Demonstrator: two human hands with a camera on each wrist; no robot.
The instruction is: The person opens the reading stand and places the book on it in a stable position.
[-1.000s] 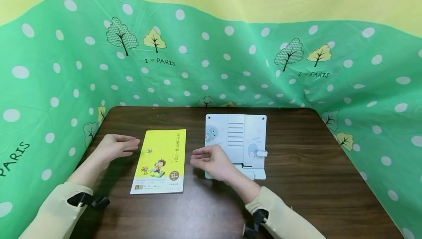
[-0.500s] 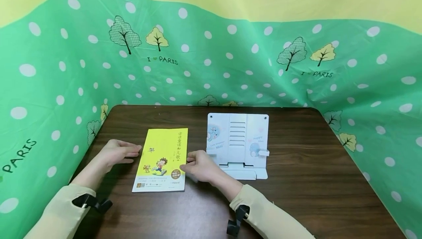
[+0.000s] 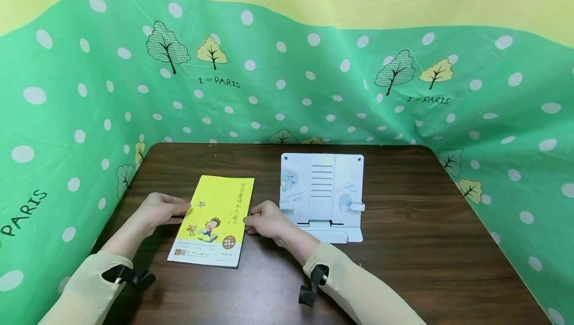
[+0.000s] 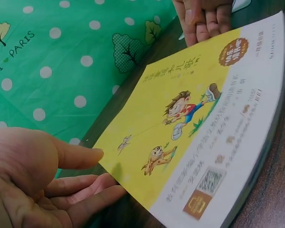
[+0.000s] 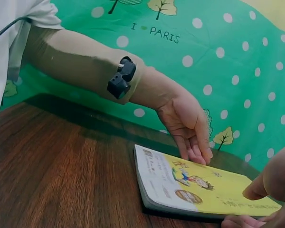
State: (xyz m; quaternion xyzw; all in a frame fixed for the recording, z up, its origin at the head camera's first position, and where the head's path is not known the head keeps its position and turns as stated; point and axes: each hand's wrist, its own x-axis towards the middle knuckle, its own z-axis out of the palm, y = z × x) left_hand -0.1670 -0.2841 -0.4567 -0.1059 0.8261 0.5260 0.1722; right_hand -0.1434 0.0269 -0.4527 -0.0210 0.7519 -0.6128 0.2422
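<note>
A thin yellow-and-white children's book [image 3: 219,200] lies face up left of centre, a cartoon boy and dog on its cover. My right hand [image 3: 271,223] pinches its right edge, thumb above and fingers low at the side. At the opposite edge is my left hand [image 3: 157,213], fingers fairly straight. In the left wrist view, the left thumb [image 4: 80,156] sits just over the book's edge with the other fingers below it; firm contact there cannot be made out. A white folding book stand [image 3: 320,190] with blue cartoon prints lies behind my right hand.
The dark wooden table [image 3: 426,245] carries the book and stand. A green and yellow cloth [image 3: 314,76] with dots and trees encloses its back and sides. Black wrist cameras [image 3: 130,276] are strapped to both forearms.
My right hand has moved left from in front of the stand and taken hold of the book's right edge. The book has turned slightly, its near end shifting left. My left hand has lowered slightly.
</note>
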